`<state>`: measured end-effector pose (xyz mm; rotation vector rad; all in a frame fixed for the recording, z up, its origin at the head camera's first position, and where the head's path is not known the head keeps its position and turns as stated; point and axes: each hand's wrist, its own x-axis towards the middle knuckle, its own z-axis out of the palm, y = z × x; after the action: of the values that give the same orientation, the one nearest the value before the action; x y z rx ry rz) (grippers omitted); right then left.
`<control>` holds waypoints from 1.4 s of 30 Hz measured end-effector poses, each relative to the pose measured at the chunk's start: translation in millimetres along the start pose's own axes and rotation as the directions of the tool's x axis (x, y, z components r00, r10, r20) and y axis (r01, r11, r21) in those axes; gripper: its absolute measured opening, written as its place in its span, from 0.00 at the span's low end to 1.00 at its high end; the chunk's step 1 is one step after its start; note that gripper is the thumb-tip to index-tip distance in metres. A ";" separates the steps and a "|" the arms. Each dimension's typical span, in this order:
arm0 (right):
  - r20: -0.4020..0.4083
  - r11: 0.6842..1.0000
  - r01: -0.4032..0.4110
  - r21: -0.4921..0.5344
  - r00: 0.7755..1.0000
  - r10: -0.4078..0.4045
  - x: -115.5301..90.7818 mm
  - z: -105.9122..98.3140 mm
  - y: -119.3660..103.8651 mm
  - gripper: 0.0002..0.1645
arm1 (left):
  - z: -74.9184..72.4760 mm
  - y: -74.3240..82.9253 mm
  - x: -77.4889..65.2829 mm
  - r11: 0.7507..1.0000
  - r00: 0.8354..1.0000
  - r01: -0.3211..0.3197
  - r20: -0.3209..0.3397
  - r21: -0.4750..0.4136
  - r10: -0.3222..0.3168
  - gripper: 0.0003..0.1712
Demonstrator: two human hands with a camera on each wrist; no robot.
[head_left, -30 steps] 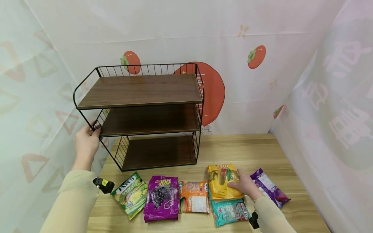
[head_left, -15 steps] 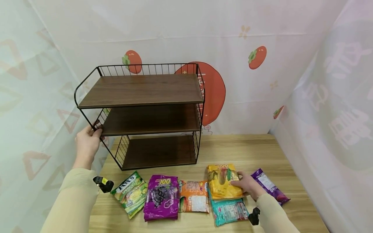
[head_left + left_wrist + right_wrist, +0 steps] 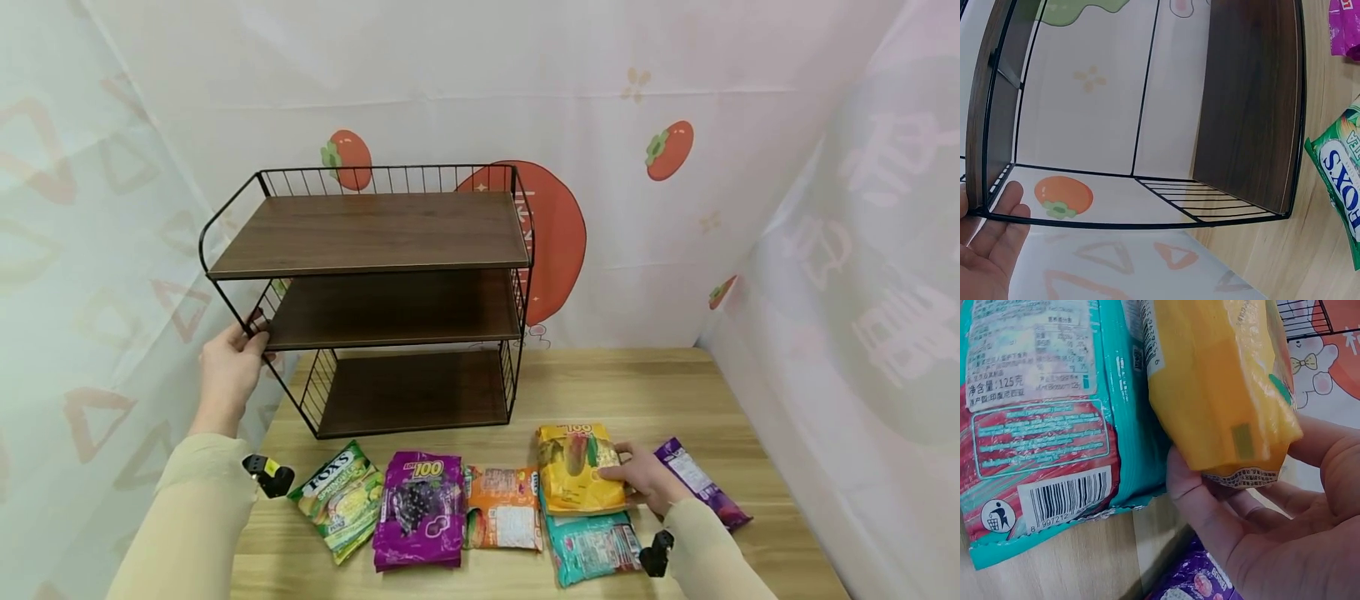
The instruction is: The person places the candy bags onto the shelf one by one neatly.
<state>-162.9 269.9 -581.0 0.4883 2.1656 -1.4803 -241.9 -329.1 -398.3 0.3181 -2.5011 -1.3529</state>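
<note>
On the left, my left hand [image 3: 228, 371] grips the front corner post of a black wire rack [image 3: 375, 229] at its middle shelf. Thumb and fingers lie on either side of that shelf's end in the left wrist view. A yellow candy bag [image 3: 577, 471] lies partly over a teal candy bag [image 3: 596, 546]. My right hand [image 3: 648, 479] holds the yellow bag by its right edge. Seen from the right wrist, the thumb is on one side of the bag's crimped end [image 3: 1244, 477] and the fingers are under the other.
Left of the yellow bag lie an orange bag [image 3: 502, 508], a purple grape candy bag [image 3: 420, 512] and a green Fox's bag [image 3: 341, 502]. Another purple packet [image 3: 703, 483] is beyond the right hand. Printed cloth walls [image 3: 637, 275] enclose the wooden table [image 3: 615, 379].
The right hand has shifted slightly right along the yellow bag's edge. The left hand keeps its grip on the rack, and the head view has drifted a little.
</note>
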 end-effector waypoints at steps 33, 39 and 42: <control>0.129 0.951 0.126 0.283 0.977 -0.168 -4.4 -8.3 -8.3 0.39 | 1.8 2.1 0.9 0.999 1.000 0.024 -0.013 -0.029 -0.024 0.28; 0.135 0.950 0.170 0.264 0.968 -0.211 -6.9 -14.7 -7.8 0.40 | 1.0 3.0 1.8 0.998 1.000 0.019 -0.010 -0.065 -0.020 0.27; 0.130 0.944 0.185 0.274 0.965 -0.227 -9.5 -17.9 -8.4 0.39 | 0.8 2.7 1.1 0.998 1.000 0.017 -0.012 -0.057 -0.018 0.27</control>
<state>-162.7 283.4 -563.7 0.2210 1.9541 -1.8650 -243.3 -327.4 -396.3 0.3360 -2.4501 -1.4207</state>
